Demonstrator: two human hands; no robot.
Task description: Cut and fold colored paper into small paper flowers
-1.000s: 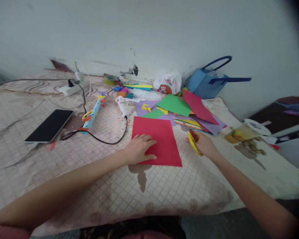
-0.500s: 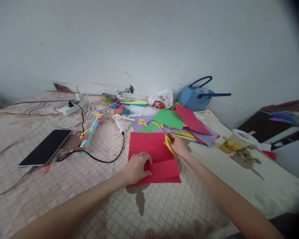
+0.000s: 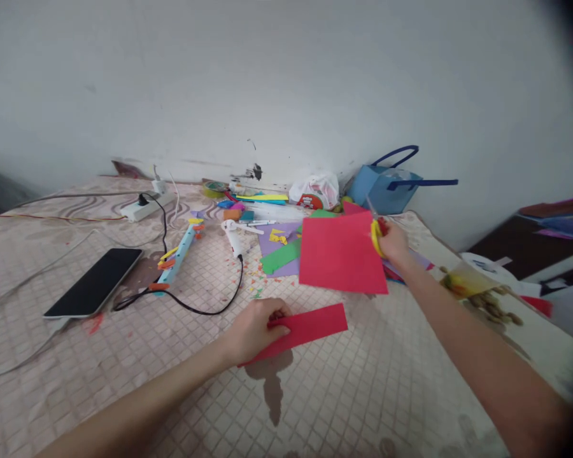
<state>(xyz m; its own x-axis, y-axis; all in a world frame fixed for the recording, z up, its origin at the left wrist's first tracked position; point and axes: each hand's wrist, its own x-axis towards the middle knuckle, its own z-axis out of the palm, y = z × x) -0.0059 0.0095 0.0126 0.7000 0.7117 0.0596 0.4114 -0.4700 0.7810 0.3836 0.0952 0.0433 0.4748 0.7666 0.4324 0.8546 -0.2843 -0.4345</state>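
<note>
Low in front of me, my left hand point(image 3: 256, 329) pinches a long strip of red paper point(image 3: 318, 323) between thumb and fingers. The strip slants up to the right, just over the tablecloth. My right hand point(image 3: 395, 244) is closed round a pair of scissors point(image 3: 375, 236) with yellow and red handles, the blades pointing up and away. A larger sheet of red paper point(image 3: 340, 256) hangs beside that hand, lifted over the coloured sheets. Its right edge meets the hand and scissors; the exact grip on it is hidden.
A glue gun point(image 3: 233, 239) with a black cord lies left of a purple sheet point(image 3: 283, 265) and a green piece point(image 3: 282, 256). Further left are a phone point(image 3: 95, 283), a light-blue strip point(image 3: 178, 257) and a power strip point(image 3: 141, 207). A blue bag point(image 3: 379, 191) stands by the wall.
The large red sheet has come up off the table and moved right and away with my right hand and the scissors. The red strip now lies apart from it in my left hand.
</note>
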